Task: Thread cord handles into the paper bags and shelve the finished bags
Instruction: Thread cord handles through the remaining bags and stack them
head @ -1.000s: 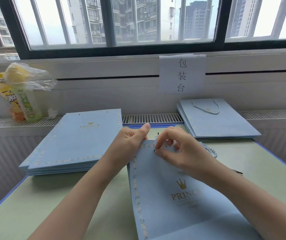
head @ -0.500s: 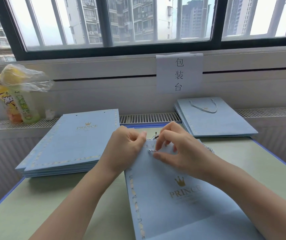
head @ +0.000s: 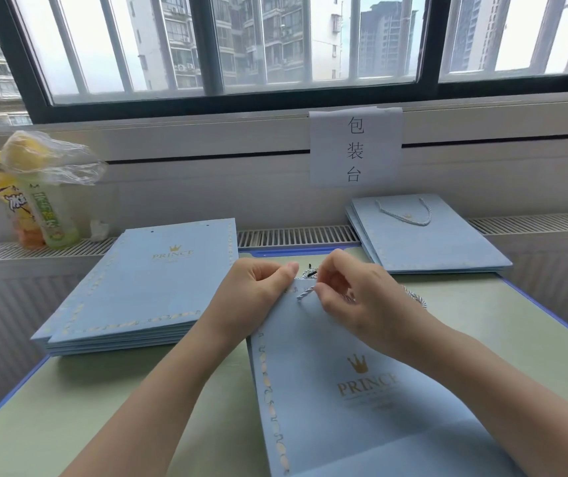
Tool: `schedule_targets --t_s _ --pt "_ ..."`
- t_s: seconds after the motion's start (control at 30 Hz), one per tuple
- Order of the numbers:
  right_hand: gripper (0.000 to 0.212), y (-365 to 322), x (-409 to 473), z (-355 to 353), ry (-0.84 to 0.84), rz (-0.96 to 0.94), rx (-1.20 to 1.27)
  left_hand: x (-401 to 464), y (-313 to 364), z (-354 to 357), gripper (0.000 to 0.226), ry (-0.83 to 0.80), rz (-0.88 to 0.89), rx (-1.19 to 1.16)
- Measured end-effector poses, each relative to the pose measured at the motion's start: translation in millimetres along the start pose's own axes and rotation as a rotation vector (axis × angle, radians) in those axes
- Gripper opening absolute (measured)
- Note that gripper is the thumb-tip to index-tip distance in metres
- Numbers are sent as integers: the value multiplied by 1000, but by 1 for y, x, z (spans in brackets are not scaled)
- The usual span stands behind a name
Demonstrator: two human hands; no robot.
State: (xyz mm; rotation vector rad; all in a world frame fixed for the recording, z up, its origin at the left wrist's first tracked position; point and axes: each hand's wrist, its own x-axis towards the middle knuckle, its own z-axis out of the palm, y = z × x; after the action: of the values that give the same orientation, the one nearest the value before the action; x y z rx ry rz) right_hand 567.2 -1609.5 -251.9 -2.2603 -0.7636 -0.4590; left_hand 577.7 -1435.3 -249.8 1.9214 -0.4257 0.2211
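Head view (only view). Paper bag [head: 361, 390] lies flat on the green tabletop [head: 69, 407], top edge away from the person. Left hand [head: 255, 294] grips the bag's top-left edge, fingers curled, thumb on top. Right hand [head: 361, 301] pinches the twisted cord [head: 305, 293] w/ thumb and forefinger just below the top edge; the cord's black tip [head: 312, 272] shows just beyond that edge, btwn the two hands. More cord trails to the right behind the right wrist.

Change vs. 1.0 s ago: then no cord showed on the bag's face; by 0.5 s ago a short length lay there, and now a longer loop is drawn out. Judged: the end is through the hole and being pulled, so this handle is partly threaded, not finished.

Unthreaded bag stack [head: 145, 287] sits left, holes bare. Finished stack [head: 427, 235] w/ handle showing rests on the right-hand ledge; this bag not yet shelved.
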Motion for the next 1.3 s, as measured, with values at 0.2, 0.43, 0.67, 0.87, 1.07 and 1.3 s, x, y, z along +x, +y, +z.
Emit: schedule_targets --t_s 0.2,0.43,0.67,0.87,1.07,1.3 --pt "10 -8 1 -10 61 69 654 1 -2 0 37 77 5 25" --pt "13 -4 4 -7 277 34 669 0 -2 1 4 48 71 158" --pt "15 3 4 -4 87 -29 391 -4 -14 10 34 -41 422 527" --pt "10 6 5 -9 171 -86 225 -7 -8 18 22 -44 339 248" --pt "14 19 8 -20 343 -82 52 -3 -6 12 18 119 294 246" --pt "16 28 8 -19 416 33 -28 -1 -6 7 24 353 127 305"
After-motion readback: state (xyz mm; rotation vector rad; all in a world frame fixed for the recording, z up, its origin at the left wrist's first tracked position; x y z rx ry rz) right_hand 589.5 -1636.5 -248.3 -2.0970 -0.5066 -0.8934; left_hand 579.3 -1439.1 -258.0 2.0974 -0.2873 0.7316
